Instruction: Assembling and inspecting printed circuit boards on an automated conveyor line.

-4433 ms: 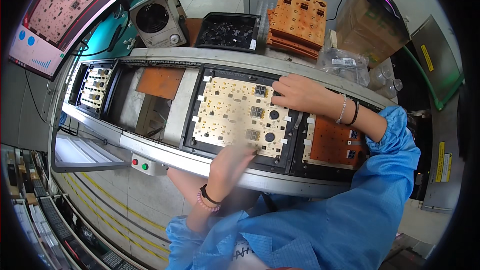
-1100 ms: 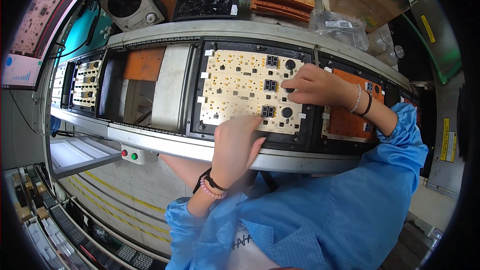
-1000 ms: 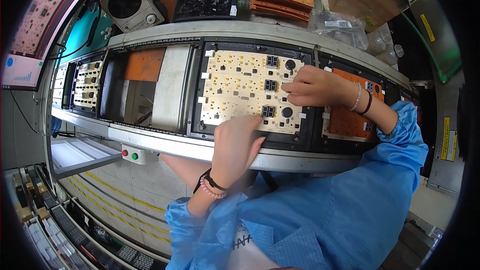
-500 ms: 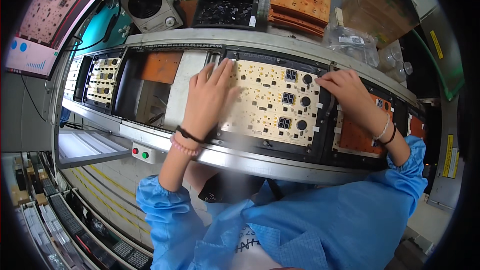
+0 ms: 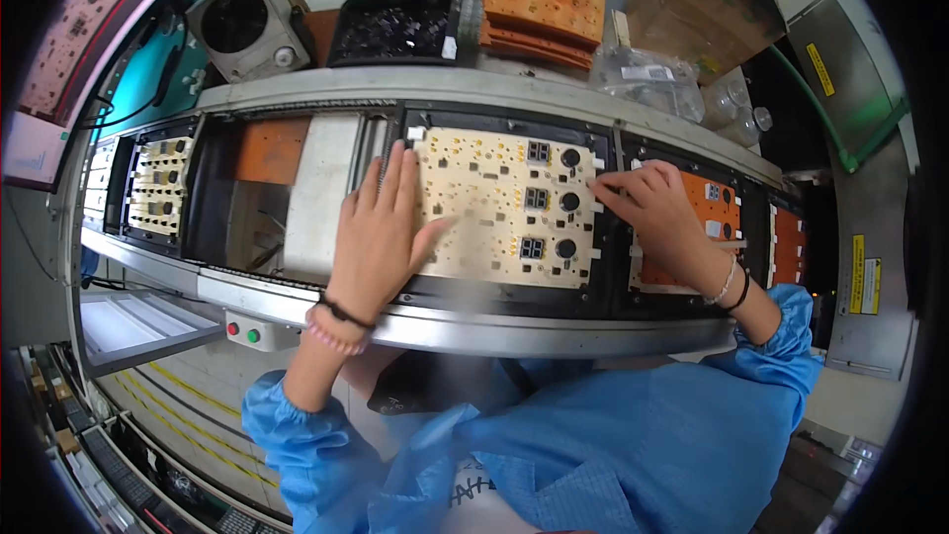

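A cream circuit board (image 5: 465, 222) lies in a black frame (image 5: 484, 299) on the line before me. Three two-digit displays (image 5: 536, 199) and three round black parts (image 5: 569, 202) run down its right side. My left hand (image 5: 376, 227) is laid along the board's left edge, fingers stretched out and thumb spread over the board. At the right edge, between two white tabs, the thumb and forefinger of my right hand (image 5: 657, 218) are pinched together. Whatever is between those fingertips is too small to tell.
Orange boards (image 5: 657, 262) sit in the frame to the right; another cream board (image 5: 158, 178) is at the left. Behind the rail (image 5: 494, 84) stand a black bin of small parts (image 5: 395, 30), stacked orange plates (image 5: 544, 0) and a cardboard box (image 5: 697, 5). A button box (image 5: 259, 331) hangs in front.
The whole view has shifted. My left hand has slid nearer along the board's left edge, uncovering a white tab at the far left corner. My right fingertips have moved nearer down the right edge.
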